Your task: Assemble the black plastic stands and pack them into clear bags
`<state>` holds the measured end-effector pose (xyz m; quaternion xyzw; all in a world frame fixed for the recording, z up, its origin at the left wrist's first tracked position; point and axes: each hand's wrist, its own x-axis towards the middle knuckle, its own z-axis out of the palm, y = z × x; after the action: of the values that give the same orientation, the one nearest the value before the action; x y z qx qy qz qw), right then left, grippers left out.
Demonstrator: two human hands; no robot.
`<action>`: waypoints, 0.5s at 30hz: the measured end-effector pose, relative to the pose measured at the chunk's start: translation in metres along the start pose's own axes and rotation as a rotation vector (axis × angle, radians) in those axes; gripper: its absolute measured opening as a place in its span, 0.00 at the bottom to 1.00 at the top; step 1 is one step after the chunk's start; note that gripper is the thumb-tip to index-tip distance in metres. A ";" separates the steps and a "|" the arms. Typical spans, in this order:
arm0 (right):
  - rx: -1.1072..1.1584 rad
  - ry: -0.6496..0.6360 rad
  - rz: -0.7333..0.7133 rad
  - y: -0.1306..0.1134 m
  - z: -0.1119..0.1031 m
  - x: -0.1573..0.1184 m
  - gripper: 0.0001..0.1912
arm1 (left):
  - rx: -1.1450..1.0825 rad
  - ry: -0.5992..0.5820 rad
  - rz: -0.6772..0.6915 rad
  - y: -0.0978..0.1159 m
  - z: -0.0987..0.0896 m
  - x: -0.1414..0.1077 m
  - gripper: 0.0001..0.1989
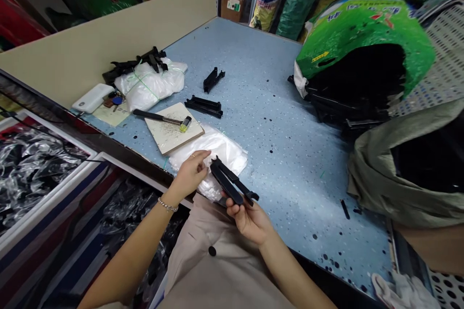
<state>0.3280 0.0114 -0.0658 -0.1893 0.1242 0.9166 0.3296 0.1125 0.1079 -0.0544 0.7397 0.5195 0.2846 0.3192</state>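
Note:
My right hand (pixel 250 219) holds a pair of long black plastic clip-like parts (pixel 232 181) side by side, tilted above the table's front edge. The thumb and fingers grip their near end. My left hand (pixel 192 172) is curled at a stack of clear plastic bags (pixel 228 147), with its fingertips pinching at the top bag. The far end of the black parts lies just right of those fingertips, over the bags. Behind the bags, a small hammer (pixel 165 118) with a black handle rests on a square board (pixel 174 141).
More black parts (pixel 205 106) lie beyond the board. Others top a tied bag bundle (pixel 152 84), near a white power bank (pixel 92 98). A green sack (pixel 366 34) spills black parts at right, beside a grey-green sack (pixel 373 178). Bins (pixel 97 164) stand at left.

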 end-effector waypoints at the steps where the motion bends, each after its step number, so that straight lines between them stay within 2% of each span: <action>1: -0.002 0.000 -0.003 -0.002 -0.001 0.005 0.21 | 0.058 0.036 0.048 0.005 -0.002 -0.003 0.23; 3: -0.072 0.013 -0.042 -0.006 -0.002 0.013 0.21 | 0.141 0.056 0.227 0.020 -0.004 -0.014 0.25; 5: -0.243 0.091 -0.192 -0.008 -0.002 0.018 0.17 | 0.121 -0.006 0.440 0.041 0.000 -0.028 0.29; 7: -0.419 0.195 -0.371 -0.008 0.003 0.020 0.11 | 0.056 -0.098 0.561 0.059 0.008 -0.042 0.32; 8: -0.522 0.249 -0.456 -0.007 0.007 0.021 0.09 | 0.036 -0.148 0.560 0.066 0.012 -0.047 0.33; 10: -0.770 0.336 -0.591 -0.003 0.018 0.018 0.07 | 0.033 -0.239 0.470 0.075 0.015 -0.055 0.33; 12: -1.046 0.331 -0.633 0.002 0.029 0.011 0.10 | 0.044 -0.297 0.356 0.079 0.004 -0.060 0.29; 13: -1.146 0.272 -0.586 0.003 0.034 0.006 0.12 | 0.043 -0.322 0.298 0.080 -0.007 -0.063 0.26; 15: -1.201 0.097 -0.353 0.004 0.040 -0.001 0.17 | 0.036 -0.378 0.153 0.079 -0.038 -0.073 0.20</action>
<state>0.3159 0.0219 -0.0294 -0.4005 -0.4308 0.7486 0.3060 0.1086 0.0248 0.0238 0.8229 0.3976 0.1548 0.3752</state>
